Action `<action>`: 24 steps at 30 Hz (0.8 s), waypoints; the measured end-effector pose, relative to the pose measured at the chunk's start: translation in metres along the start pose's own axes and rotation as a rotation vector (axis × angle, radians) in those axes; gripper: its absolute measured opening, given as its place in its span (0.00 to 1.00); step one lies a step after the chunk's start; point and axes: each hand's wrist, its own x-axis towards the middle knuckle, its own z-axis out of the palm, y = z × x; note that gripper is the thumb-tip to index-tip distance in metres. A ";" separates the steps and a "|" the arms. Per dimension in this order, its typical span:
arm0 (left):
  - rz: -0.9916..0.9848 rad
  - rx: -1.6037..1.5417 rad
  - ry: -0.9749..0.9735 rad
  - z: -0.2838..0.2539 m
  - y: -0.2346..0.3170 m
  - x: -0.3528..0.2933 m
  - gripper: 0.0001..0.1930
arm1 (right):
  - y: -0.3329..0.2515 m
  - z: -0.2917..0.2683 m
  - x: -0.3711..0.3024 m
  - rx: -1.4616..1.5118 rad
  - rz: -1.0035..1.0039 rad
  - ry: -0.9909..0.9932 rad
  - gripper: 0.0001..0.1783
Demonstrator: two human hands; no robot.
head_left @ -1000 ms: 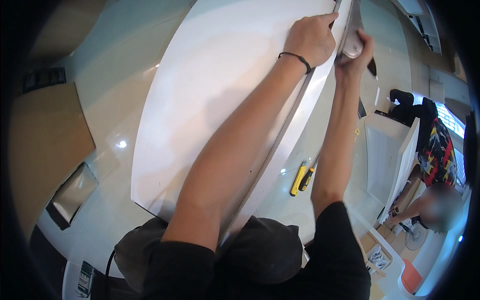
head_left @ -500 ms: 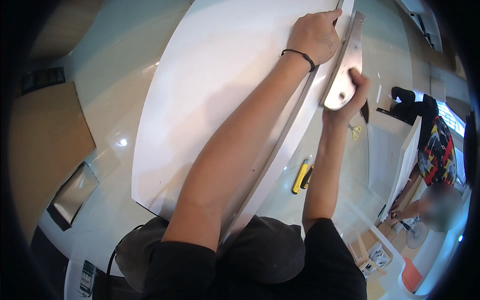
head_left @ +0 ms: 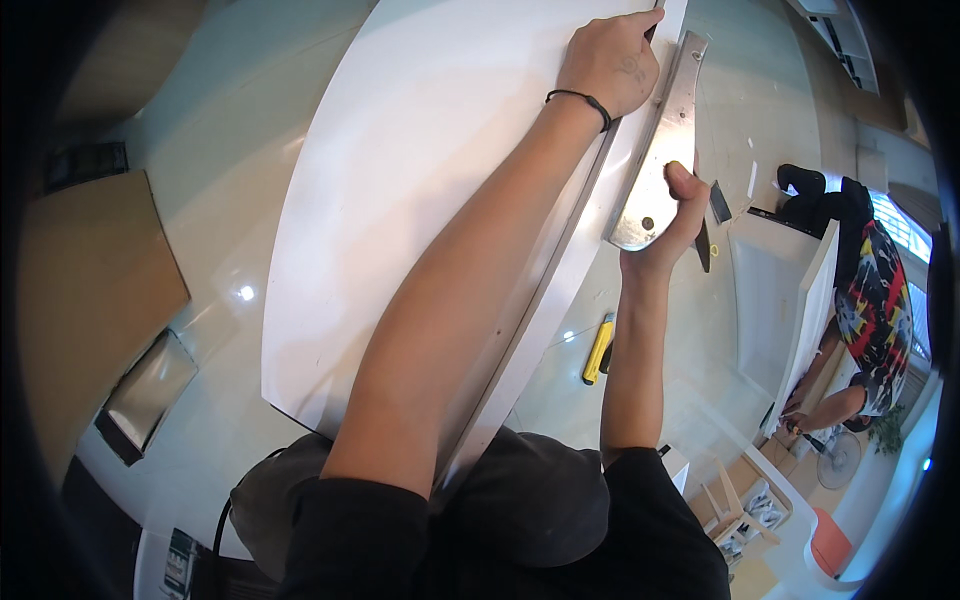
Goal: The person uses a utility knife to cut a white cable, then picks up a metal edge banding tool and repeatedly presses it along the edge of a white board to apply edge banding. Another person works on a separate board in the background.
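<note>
A large white panel (head_left: pixel 420 150) with one curved edge lies across my legs, and a raised white strip (head_left: pixel 560 270) runs along its right side. My left hand (head_left: pixel 610 68) is closed at the strip's far part, index finger stretched along it. A small dark piece shows beneath that finger; the other fingertips are hidden. Just right of the strip, my right hand (head_left: pixel 675 215) grips a long metal plate (head_left: pixel 655 165) with holes, tilted alongside the strip. The thumb presses on the plate's face and the fingers go behind it.
On the tiled floor lie a yellow-handled cutter (head_left: pixel 598 350) and a dark blade-like piece (head_left: pixel 704 245). A co-worker in a patterned shirt (head_left: pixel 880 290) bends over another white panel (head_left: pixel 815 290) at the right. Cardboard (head_left: pixel 95 270) lies at the left.
My right hand and the metal plate have moved left and nearer to me, closer to the strip. My left hand has shifted slightly left. The co-worker's arm has moved.
</note>
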 end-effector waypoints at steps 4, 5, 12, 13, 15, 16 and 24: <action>0.021 0.060 0.061 0.005 -0.002 -0.003 0.23 | -0.003 0.006 0.055 0.034 -0.056 0.075 0.25; 0.012 0.063 0.055 0.005 -0.002 -0.003 0.23 | -0.003 0.008 0.075 0.064 -0.067 0.108 0.22; -0.043 0.024 0.045 0.003 0.002 0.000 0.23 | -0.036 0.025 0.175 0.155 0.029 -0.168 0.17; -0.029 0.038 0.045 0.003 0.002 0.001 0.23 | -0.030 0.024 0.157 0.122 -0.004 -0.040 0.17; -0.009 0.059 0.044 0.003 0.001 0.001 0.22 | -0.017 0.012 0.110 0.061 -0.032 0.025 0.18; -0.007 0.059 0.045 0.004 0.000 0.000 0.22 | -0.007 0.008 0.084 0.061 -0.103 0.014 0.18; 0.028 0.028 0.058 0.006 -0.003 -0.005 0.23 | -0.001 0.010 0.114 0.113 -0.032 0.112 0.21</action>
